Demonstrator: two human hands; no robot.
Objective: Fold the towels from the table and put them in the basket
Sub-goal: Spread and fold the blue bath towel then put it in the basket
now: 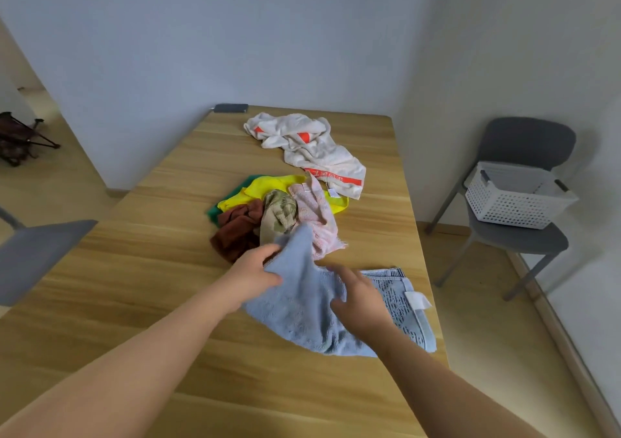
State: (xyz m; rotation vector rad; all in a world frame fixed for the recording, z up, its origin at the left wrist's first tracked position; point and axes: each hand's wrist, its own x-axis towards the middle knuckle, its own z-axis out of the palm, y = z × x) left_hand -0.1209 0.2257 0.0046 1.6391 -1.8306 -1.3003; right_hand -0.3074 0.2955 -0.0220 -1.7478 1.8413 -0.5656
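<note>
Wooden bench (141, 303), seen from the head view, fills the middle of the room and carries all the towels. Two bare forearms reach over its near edge.

The left hand (255, 269) lies palm down at the left edge of the blue towel (302, 313). Its fingers (268, 248) are curled round a fold of the cloth and grip it, so that this corner stands up in a peak against the heap behind.

The right hand (361, 298) lies over the middle of the same towel, its fingers spread and released. The hand is blurred, and whether it presses the cloth cannot be told.

The rest of the blue towel lies flat on the bench near its right edge.

A grey chair (527, 142) stands on the floor to the right, well apart from the bench. A second grey chair (37, 256) is cut off at the left.

A white towel (302, 142) with orange-red marks lies crumpled at the far end.

Between it and the blue towel lies a heap of towels (268, 209): yellow, green, brown, olive and pink.

The white perforated basket (504, 206) rests on the right chair's seat.

A small dark object (231, 107) lies at the far edge.
</note>
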